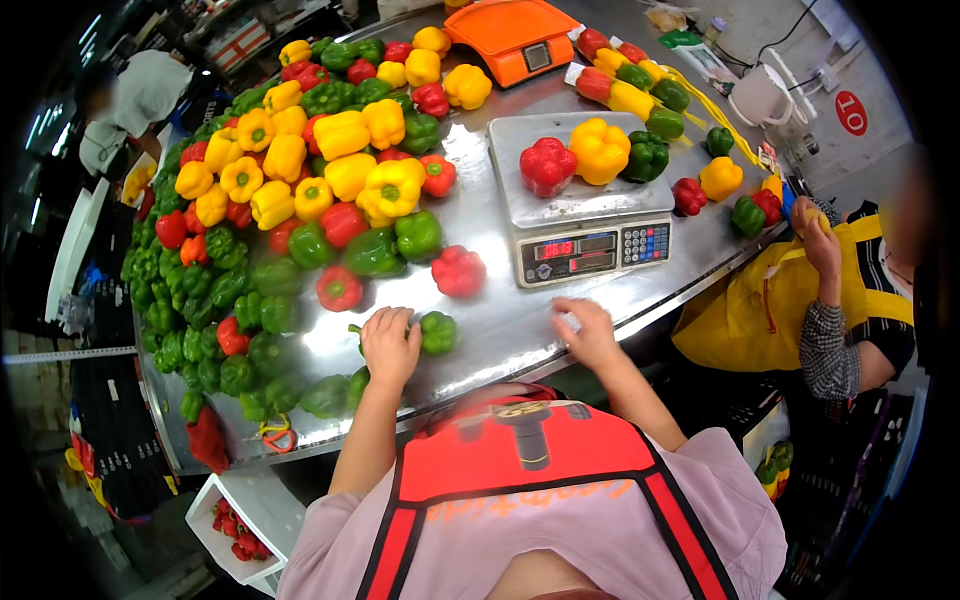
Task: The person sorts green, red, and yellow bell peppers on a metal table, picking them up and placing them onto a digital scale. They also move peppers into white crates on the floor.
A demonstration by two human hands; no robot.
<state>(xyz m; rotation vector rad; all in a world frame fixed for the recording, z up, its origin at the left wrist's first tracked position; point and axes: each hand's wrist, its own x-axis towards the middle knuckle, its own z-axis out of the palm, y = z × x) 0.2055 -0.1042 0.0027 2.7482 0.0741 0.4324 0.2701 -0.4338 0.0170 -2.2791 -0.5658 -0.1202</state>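
Note:
My left hand (391, 347) is closed over a green bell pepper (355, 329) near the table's front edge; the hand hides most of it. Touching or nearly touching its fingers on the right is another green bell pepper (438, 333). My right hand (588, 332) hovers in front of the scale, fingers bent and parted, holding nothing I can see. On the steel pan of the digital scale (512, 214) sit a red bell pepper (547, 166), a yellow one (599, 151) and a green one (645, 156). Between my hands, farther back, lies a red bell pepper (458, 272).
A large heap of yellow, red and green peppers (290, 160) covers the steel table's left side. An orange scale (512, 35) stands at the back, with packed peppers (630, 85) beside it. Another person in a yellow apron (745, 310) is at the right. A white box (262, 500) holds red fruit.

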